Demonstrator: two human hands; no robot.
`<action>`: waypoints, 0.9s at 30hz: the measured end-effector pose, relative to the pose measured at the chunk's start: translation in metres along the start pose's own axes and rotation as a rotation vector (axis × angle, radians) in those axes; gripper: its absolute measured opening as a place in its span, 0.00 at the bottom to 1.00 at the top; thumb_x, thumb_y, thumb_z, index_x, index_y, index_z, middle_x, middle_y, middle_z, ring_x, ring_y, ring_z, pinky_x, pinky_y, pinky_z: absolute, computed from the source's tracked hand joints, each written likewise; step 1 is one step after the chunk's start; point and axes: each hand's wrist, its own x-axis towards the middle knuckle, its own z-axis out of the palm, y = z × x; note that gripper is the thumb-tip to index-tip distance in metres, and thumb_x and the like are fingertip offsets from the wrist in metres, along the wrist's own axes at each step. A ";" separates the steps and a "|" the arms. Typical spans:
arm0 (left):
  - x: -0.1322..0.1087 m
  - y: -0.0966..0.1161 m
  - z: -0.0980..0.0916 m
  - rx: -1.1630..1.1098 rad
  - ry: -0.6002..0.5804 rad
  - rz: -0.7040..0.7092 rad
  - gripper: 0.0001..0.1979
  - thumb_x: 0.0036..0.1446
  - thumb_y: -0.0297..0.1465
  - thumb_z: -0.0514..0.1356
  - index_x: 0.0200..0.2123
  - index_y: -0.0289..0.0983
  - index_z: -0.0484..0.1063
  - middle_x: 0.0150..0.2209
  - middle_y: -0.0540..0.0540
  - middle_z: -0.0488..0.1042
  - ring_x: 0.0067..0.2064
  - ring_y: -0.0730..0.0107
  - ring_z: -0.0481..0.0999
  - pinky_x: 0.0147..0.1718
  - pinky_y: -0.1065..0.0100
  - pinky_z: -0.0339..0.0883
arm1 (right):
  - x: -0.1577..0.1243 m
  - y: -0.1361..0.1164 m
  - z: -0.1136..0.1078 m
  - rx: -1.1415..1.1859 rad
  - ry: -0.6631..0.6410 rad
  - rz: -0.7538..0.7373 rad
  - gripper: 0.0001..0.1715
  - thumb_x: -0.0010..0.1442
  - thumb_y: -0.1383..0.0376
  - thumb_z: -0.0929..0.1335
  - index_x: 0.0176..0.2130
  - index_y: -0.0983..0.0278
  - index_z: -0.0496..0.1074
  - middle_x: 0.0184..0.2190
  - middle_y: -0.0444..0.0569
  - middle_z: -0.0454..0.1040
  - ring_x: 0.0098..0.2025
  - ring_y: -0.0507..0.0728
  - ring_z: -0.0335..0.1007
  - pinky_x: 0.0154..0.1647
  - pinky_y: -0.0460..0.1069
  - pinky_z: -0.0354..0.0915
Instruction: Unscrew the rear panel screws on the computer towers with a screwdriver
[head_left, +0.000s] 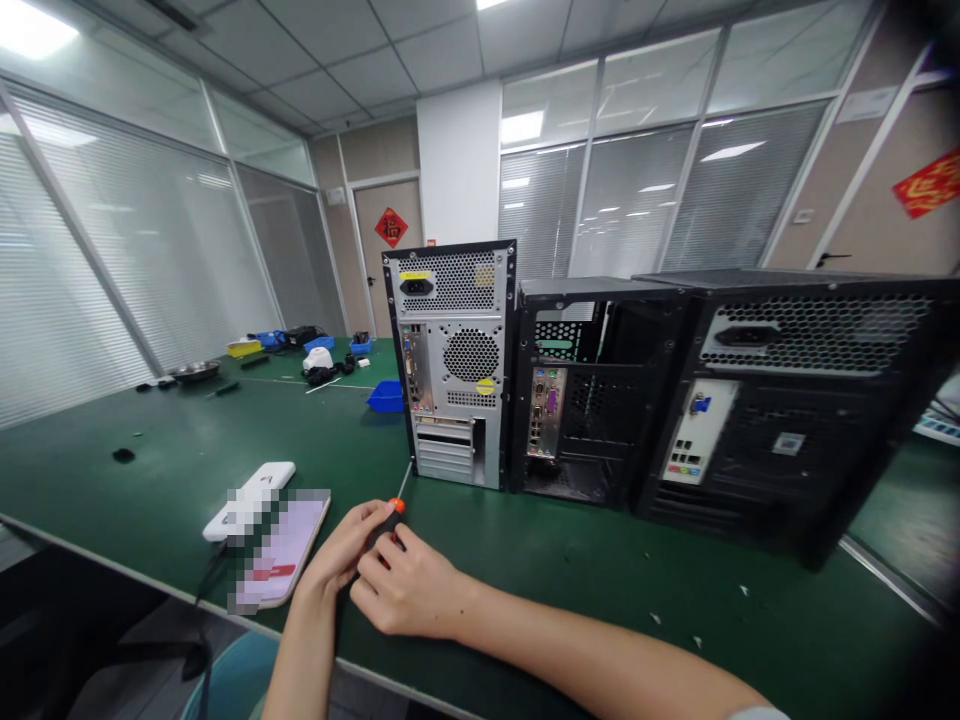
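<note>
Both of my hands are wrapped round a screwdriver (396,508) with an orange and black handle. My left hand (346,545) grips it near the front of the handle, and my right hand (401,585) closes over the rear. The thin metal shaft points up and away, its tip at the lower left corner of a silver-backed computer case (457,400). Whether the tip sits in a screw is too small to tell. That case stands upright with its rear panel, fan grille and ports facing me.
Right of it stand an opened black case (592,400) and a larger black case (787,420). A phone (292,550) and a white power bank (259,490) lie at left on the green table (525,580). A blue tray (386,397) sits behind.
</note>
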 end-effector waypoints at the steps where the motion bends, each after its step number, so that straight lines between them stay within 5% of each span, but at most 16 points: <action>1: 0.000 0.000 0.000 -0.001 0.000 -0.003 0.16 0.44 0.40 0.66 0.29 0.33 0.69 0.23 0.54 0.66 0.25 0.79 0.62 0.25 0.74 0.54 | 0.000 0.000 0.000 -0.001 -0.005 -0.001 0.09 0.59 0.69 0.60 0.27 0.65 0.62 0.25 0.45 0.67 0.27 0.54 0.64 0.29 0.51 0.60; 17: 0.004 -0.001 -0.001 -0.009 -0.020 0.028 0.16 0.43 0.40 0.67 0.26 0.34 0.67 0.22 0.55 0.66 0.24 0.79 0.63 0.25 0.73 0.56 | 0.000 0.002 -0.008 -0.022 -0.099 -0.025 0.09 0.61 0.69 0.58 0.32 0.67 0.64 0.32 0.50 0.71 0.35 0.58 0.70 0.36 0.56 0.65; 27: -0.002 0.003 0.003 0.074 -0.048 0.026 0.18 0.46 0.43 0.64 0.28 0.34 0.67 0.23 0.51 0.71 0.24 0.77 0.66 0.25 0.74 0.57 | -0.001 0.002 -0.013 0.024 -0.130 -0.167 0.12 0.62 0.69 0.57 0.36 0.69 0.67 0.34 0.53 0.72 0.40 0.61 0.70 0.36 0.57 0.65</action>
